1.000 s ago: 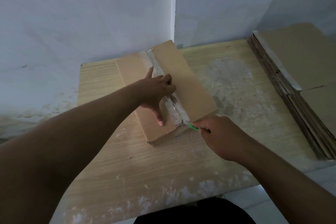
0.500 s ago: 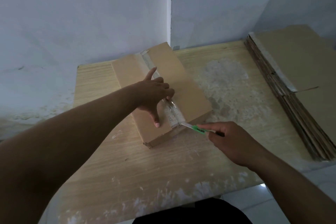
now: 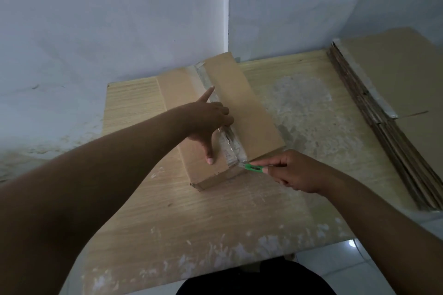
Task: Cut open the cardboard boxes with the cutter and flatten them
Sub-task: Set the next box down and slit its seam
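Your left fingers (image 3: 209, 151) are spread on the box (image 3: 244, 108). The thumb points back toward you along the left flap and the forefinger points away. The other fingers are bent at the tape (image 3: 231, 148) that runs down the middle seam. That left hand (image 3: 208, 122) presses flat on the lid and grasps nothing.

Your right hand (image 3: 297, 172) pinches the green cutter (image 3: 255, 168) between thumb and fingertips. Its tip is at the near end of the seam, right at the box's front edge. The tape there looks wrinkled and lifted.

The box lies closed and slantwise on the wooden worktop (image 3: 167, 211), with its far end close to the wall (image 3: 119, 19) corner. A stack (image 3: 395, 93) of flattened cardboard lies along the worktop's right side, well apart from the box.
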Available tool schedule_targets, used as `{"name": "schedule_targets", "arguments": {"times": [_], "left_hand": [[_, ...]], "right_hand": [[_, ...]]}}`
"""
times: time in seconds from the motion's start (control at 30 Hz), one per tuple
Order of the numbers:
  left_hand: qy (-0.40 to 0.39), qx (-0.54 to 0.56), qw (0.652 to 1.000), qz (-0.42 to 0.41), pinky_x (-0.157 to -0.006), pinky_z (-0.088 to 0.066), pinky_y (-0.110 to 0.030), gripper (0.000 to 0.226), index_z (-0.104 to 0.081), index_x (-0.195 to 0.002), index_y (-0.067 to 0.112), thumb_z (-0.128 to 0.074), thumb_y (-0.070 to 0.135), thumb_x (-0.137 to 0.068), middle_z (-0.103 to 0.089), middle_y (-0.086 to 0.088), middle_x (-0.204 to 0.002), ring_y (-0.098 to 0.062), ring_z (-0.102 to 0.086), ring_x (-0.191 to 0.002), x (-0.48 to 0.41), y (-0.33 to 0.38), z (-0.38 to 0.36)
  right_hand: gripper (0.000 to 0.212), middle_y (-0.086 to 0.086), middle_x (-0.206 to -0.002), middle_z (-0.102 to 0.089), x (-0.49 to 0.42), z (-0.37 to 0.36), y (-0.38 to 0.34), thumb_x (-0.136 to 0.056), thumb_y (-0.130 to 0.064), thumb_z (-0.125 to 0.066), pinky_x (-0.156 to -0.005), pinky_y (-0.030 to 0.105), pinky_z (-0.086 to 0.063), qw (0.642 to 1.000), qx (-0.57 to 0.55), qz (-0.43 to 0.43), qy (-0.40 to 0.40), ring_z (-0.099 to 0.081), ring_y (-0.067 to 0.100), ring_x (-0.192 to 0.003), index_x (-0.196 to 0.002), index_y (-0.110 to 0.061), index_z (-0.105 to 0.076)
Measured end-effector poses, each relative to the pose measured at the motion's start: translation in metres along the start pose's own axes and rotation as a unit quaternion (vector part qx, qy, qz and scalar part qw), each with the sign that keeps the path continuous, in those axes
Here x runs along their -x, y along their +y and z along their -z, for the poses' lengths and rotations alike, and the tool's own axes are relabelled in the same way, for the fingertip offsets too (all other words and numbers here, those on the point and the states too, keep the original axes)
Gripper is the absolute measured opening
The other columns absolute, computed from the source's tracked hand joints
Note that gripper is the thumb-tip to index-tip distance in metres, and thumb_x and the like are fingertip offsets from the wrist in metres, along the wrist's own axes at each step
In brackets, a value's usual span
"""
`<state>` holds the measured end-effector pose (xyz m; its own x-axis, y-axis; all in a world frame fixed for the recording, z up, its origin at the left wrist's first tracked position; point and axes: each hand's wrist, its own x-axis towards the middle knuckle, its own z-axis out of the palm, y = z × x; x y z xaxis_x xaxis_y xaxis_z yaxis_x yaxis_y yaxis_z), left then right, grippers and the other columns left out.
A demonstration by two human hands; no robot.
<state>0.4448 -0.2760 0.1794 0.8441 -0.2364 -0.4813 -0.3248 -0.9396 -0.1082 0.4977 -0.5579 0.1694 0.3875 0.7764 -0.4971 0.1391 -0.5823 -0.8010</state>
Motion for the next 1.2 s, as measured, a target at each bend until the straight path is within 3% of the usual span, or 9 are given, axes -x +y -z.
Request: {"name": "schedule_targets", "arguments": {"times": [0.23, 0.43, 0.53, 0.67, 0.77, 0.9, 1.03, 1.1, 1.2], "left_hand": [[-0.01, 0.031, 0.999, 0.015, -0.12, 0.014, -0.068, 0.108, -0.045, -0.14, 0.027, -0.075, 0.087, -0.054, -0.056, 0.003, -0.137, -0.02, -0.044, -0.141, -0.003, 0.003, 0.006], [0.015, 0.064, 0.997, 0.031, -0.12, 0.016, -0.065, 0.099, -0.044, -0.139, 0.033, -0.066, 0.091, -0.061, -0.052, 0.0, -0.142, -0.02, -0.038, -0.145, 0.001, 0.001, -0.005], [0.051, 0.066, 0.995, 0.058, -0.122, 0.013, -0.065, 0.087, -0.047, -0.146, 0.032, -0.049, 0.089, -0.079, -0.038, -0.008, -0.156, -0.024, -0.02, -0.154, 0.005, 0.01, -0.016], [0.111, 0.179, 0.971, 0.112, -0.124, -0.002, -0.067, 0.077, -0.058, -0.135, 0.032, -0.058, 0.083, -0.078, -0.024, -0.01, -0.157, -0.031, -0.014, -0.155, 0.009, 0.025, -0.035], [0.137, 0.26, 0.945, 0.139, -0.124, -0.016, -0.064, 0.085, -0.062, -0.125, 0.037, -0.056, 0.095, -0.062, -0.002, -0.002, -0.16, -0.042, -0.018, -0.152, 0.009, 0.025, -0.048], [0.138, 0.335, 0.918, 0.164, -0.125, -0.022, -0.06, 0.09, -0.062, -0.122, 0.035, -0.069, 0.093, -0.053, -0.009, -0.003, -0.162, -0.034, -0.007, -0.156, 0.006, 0.023, -0.051], [0.183, 0.38, 0.879, 0.22, -0.123, -0.029, -0.052, 0.095, -0.045, -0.132, 0.026, -0.094, 0.059, -0.057, 0.008, -0.012, -0.17, -0.038, -0.011, -0.156, -0.001, 0.038, -0.039], [0.161, 0.395, 0.865, 0.266, -0.125, -0.019, -0.058, 0.114, -0.027, -0.148, 0.031, -0.096, 0.049, -0.059, 0.027, -0.016, -0.167, -0.045, -0.005, -0.156, -0.004, 0.044, -0.033], [0.077, 0.401, 0.855, 0.32, -0.119, 0.012, -0.071, 0.134, -0.004, -0.16, 0.038, -0.089, 0.066, -0.061, 0.031, -0.022, -0.164, -0.038, 0.029, -0.152, -0.011, 0.043, -0.04]], "right_hand": [[0.025, -0.002, -0.055, -0.048, 0.008, 0.002, 0.012, -0.1, -0.019, -0.06, -0.047, 0.022, -0.03, 0.995, 0.007, -0.049, -0.083, -0.035, 0.009, -0.047, -0.114, -0.032, -0.075], [0.033, 0.004, -0.056, -0.038, 0.027, -0.004, 0.028, -0.101, -0.011, -0.056, -0.044, 0.023, -0.021, 0.973, -0.208, -0.039, 0.092, -0.023, 0.011, -0.046, -0.121, -0.031, -0.072], [0.032, -0.005, -0.051, -0.041, 0.022, -0.011, 0.022, -0.101, -0.014, -0.056, -0.044, 0.024, -0.027, 0.978, -0.093, -0.001, 0.186, -0.028, 0.009, -0.043, -0.126, -0.029, -0.069], [0.03, -0.011, -0.053, -0.053, 0.013, -0.034, 0.021, -0.102, -0.023, -0.053, -0.042, 0.016, -0.031, 0.968, 0.094, 0.018, 0.232, -0.042, 0.005, -0.04, -0.131, -0.029, -0.063], [0.025, -0.011, -0.064, -0.051, 0.007, -0.052, 0.023, -0.102, -0.027, -0.051, -0.051, 0.024, -0.034, 0.959, 0.125, -0.013, 0.255, -0.045, 0.005, -0.051, -0.127, -0.025, -0.058], [0.018, 0.002, -0.072, -0.06, 0.003, -0.06, 0.017, -0.102, -0.027, -0.049, -0.058, 0.03, -0.036, 0.955, 0.133, -0.043, 0.263, -0.053, 0.021, -0.062, -0.118, -0.021, -0.054], [0.021, -0.002, -0.069, -0.059, 0.005, -0.05, 0.014, -0.103, -0.028, -0.048, -0.053, 0.028, -0.035, 0.954, 0.144, -0.039, 0.261, -0.047, 0.012, -0.053, -0.122, -0.023, -0.056], [0.033, -0.006, -0.072, -0.058, 0.01, -0.05, 0.012, -0.103, -0.027, -0.047, -0.055, 0.027, -0.037, 0.953, 0.149, -0.023, 0.264, -0.041, 0.004, -0.052, -0.135, -0.03, -0.054], [0.044, -0.006, -0.084, -0.062, 0.02, -0.056, 0.012, -0.102, -0.024, -0.046, -0.065, 0.03, -0.047, 0.951, 0.166, -0.002, 0.262, -0.048, 0.003, -0.061, -0.145, -0.034, -0.048]]}}
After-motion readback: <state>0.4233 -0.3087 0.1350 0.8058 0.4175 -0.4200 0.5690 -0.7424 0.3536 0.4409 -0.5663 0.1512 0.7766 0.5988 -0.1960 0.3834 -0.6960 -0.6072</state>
